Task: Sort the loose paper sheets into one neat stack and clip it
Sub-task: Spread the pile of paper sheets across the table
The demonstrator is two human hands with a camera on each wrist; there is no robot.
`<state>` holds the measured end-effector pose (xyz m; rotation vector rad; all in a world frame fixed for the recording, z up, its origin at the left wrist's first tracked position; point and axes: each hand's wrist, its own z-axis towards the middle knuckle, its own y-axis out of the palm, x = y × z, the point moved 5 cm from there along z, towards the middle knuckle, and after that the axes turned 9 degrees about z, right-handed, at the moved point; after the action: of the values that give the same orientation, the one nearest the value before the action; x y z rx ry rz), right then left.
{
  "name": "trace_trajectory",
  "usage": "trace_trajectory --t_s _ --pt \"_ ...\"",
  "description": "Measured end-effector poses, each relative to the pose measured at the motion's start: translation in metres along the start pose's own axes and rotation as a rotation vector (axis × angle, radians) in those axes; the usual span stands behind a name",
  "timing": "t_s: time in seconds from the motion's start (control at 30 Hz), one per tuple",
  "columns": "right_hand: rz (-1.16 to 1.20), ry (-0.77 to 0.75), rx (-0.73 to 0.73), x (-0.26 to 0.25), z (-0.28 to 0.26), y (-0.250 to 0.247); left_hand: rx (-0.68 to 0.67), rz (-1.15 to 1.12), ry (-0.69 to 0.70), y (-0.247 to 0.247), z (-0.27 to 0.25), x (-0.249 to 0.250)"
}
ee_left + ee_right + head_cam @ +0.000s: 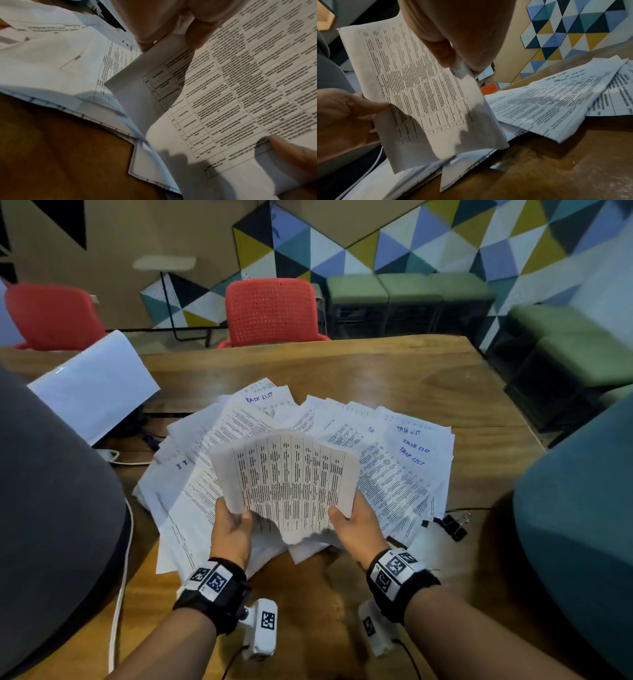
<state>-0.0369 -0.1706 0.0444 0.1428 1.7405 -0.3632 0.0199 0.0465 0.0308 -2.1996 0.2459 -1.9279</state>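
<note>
A bundle of printed table sheets is lifted and bowed above a wide fan of loose paper sheets on the wooden table. My left hand grips the bundle's lower left edge and my right hand grips its lower right edge. In the left wrist view my fingers pinch the bundle at its edge. The right wrist view shows my right fingers pinching the same bundle, with the left hand at its other side. A black binder clip lies on the table just right of the sheets.
A white folded sheet stands at the table's far left. Two red chairs are behind the table. A grey chair back is close on my left, a teal one on my right. A white cable runs along the left.
</note>
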Motion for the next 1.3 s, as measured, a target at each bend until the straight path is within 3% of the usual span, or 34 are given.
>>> trace_trajectory --t_s 0.17,0.37,0.5,0.57,0.63,0.73,0.83,0.93,1.13,1.3 --pt "-0.202 0.048 -0.082 0.019 0.001 0.007 -0.075 0.228 -0.042 0.006 -0.001 -0.025" --pt "-0.266 0.010 -0.027 0.014 0.014 0.006 0.054 0.341 -0.138 -0.020 0.014 -0.025" --pt "-0.454 -0.078 -0.221 0.022 0.017 0.035 0.119 0.492 -0.285 -0.056 0.015 -0.042" --pt "-0.708 -0.138 -0.358 0.036 0.020 0.052 0.139 0.536 -0.365 -0.077 0.014 -0.060" --pt "-0.915 -0.098 -0.477 0.055 0.025 0.061 0.144 0.601 -0.437 -0.095 0.012 -0.076" --pt "-1.012 -0.025 -0.599 0.072 0.024 0.068 0.158 0.532 -0.570 -0.109 0.008 -0.101" --pt "-1.096 0.009 -0.598 0.079 0.016 0.073 0.160 0.430 -0.610 -0.102 0.006 -0.110" --pt "-1.129 0.035 -0.575 0.086 0.017 0.073 0.225 0.254 -0.583 -0.086 0.009 -0.115" --pt "-1.161 0.091 -0.522 0.084 0.030 0.050 0.087 0.283 -0.514 -0.047 0.016 -0.101" --pt "-1.152 0.092 -0.509 0.089 0.043 0.034 0.112 0.169 -0.517 -0.029 0.030 -0.100"
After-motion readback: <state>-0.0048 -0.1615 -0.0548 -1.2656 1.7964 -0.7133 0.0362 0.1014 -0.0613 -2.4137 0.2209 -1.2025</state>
